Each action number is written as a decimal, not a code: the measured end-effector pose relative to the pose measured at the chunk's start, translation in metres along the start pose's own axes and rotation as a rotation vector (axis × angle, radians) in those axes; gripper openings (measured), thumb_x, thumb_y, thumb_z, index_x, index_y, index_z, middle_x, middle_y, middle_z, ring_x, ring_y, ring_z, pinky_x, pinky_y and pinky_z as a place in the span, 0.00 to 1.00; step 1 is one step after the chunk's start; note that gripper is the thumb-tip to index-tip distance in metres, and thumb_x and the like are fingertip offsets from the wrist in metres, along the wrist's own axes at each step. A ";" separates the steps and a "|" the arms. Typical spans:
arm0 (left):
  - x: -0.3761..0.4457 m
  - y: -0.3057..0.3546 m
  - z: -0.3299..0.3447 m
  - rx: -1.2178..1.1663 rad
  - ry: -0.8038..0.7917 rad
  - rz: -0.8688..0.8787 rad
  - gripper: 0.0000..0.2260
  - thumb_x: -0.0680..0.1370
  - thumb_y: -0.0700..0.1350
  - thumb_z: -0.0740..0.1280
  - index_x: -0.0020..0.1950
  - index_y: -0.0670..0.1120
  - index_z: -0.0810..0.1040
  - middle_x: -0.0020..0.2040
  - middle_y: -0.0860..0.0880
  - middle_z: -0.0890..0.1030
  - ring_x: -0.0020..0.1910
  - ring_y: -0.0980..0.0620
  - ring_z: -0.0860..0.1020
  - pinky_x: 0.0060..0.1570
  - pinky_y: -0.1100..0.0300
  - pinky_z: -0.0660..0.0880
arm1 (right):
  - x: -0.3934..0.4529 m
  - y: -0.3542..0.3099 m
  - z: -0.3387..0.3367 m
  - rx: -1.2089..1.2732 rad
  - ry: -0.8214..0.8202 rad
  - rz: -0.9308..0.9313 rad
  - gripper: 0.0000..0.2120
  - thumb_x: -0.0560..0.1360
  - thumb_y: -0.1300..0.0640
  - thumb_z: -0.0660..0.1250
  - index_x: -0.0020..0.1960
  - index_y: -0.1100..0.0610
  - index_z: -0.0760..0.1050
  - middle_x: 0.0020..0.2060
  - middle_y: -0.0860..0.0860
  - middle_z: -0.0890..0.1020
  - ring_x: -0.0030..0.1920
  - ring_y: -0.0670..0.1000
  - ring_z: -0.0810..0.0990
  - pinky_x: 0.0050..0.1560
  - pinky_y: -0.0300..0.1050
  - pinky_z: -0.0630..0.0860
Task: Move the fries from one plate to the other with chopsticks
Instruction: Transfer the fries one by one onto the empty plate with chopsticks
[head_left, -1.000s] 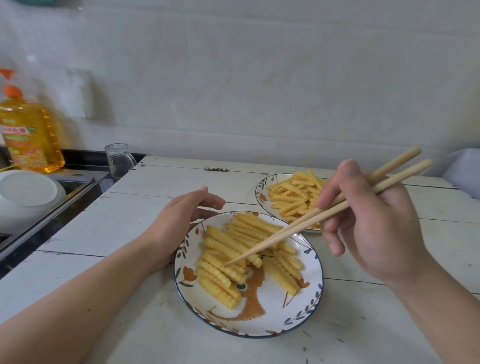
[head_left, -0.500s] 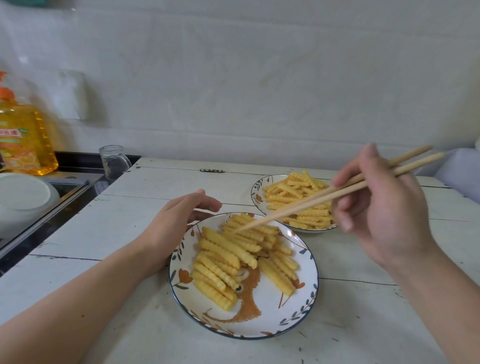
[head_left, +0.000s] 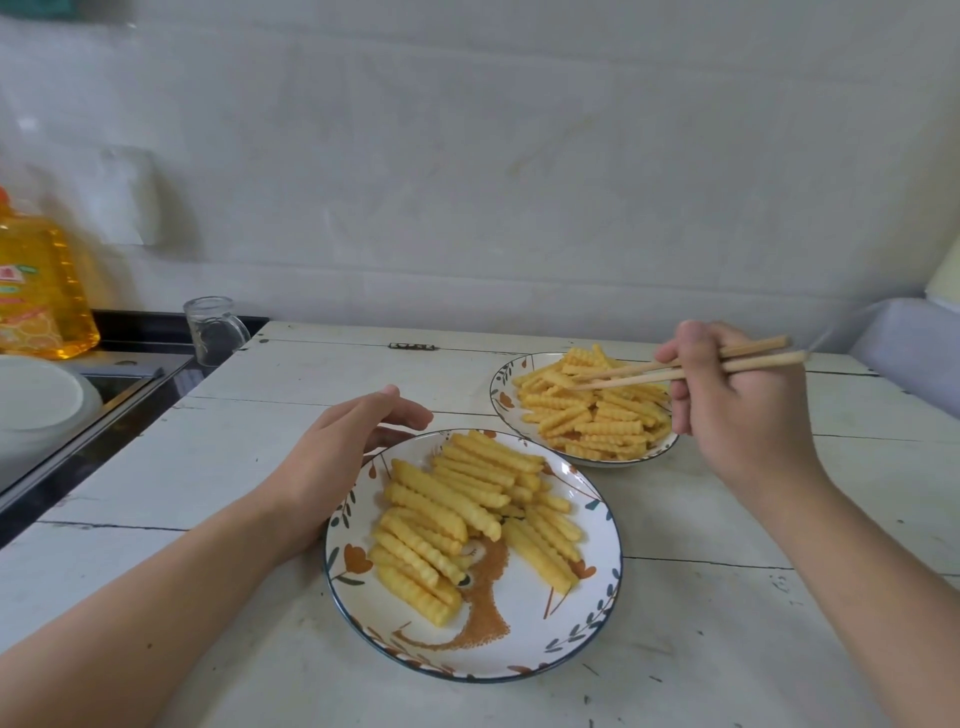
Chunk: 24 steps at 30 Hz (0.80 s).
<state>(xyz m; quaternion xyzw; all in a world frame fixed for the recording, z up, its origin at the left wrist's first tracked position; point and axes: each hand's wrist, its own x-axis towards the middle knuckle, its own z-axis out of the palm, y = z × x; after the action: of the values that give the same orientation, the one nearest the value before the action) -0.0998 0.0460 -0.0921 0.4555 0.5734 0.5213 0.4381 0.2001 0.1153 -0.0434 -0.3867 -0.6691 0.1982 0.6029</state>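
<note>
Two patterned white plates sit on the white wooden table. The near plate holds a pile of crinkle-cut fries. The far plate holds another heap of fries. My right hand grips a pair of wooden chopsticks whose tips lie over the far plate's fries; I see no fry between the tips. My left hand rests on the table against the near plate's left rim, fingers relaxed.
A sink area lies to the left with a white bowl, a yellow detergent bottle and a clear glass cup. A pale object sits at the table's right edge. The wall stands close behind the table.
My right hand has swung the chopsticks from above the near plate back and right to the far plate's fries. My left hand stays by the near plate.
</note>
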 end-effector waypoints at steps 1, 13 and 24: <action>0.000 0.000 0.000 -0.002 -0.001 -0.003 0.20 0.87 0.58 0.60 0.49 0.51 0.89 0.54 0.44 0.88 0.57 0.42 0.86 0.64 0.41 0.80 | -0.001 0.001 0.001 -0.008 -0.014 -0.002 0.17 0.81 0.43 0.60 0.39 0.48 0.78 0.27 0.57 0.75 0.22 0.52 0.73 0.25 0.42 0.71; 0.001 0.000 -0.002 -0.008 0.008 -0.007 0.21 0.87 0.58 0.59 0.52 0.50 0.89 0.57 0.44 0.88 0.58 0.44 0.86 0.57 0.47 0.81 | -0.020 -0.059 0.011 0.564 -0.047 0.226 0.28 0.78 0.40 0.56 0.28 0.55 0.77 0.21 0.55 0.70 0.17 0.52 0.66 0.22 0.36 0.63; 0.000 0.001 -0.001 -0.015 0.011 -0.008 0.21 0.87 0.57 0.59 0.55 0.47 0.88 0.56 0.46 0.88 0.57 0.45 0.86 0.58 0.48 0.82 | -0.047 -0.069 0.027 0.491 -0.248 0.134 0.26 0.73 0.39 0.61 0.32 0.61 0.76 0.21 0.57 0.70 0.17 0.56 0.69 0.20 0.41 0.67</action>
<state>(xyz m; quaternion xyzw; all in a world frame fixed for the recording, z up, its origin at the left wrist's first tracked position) -0.1007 0.0454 -0.0911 0.4470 0.5740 0.5262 0.4403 0.1534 0.0425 -0.0291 -0.2453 -0.6427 0.4396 0.5775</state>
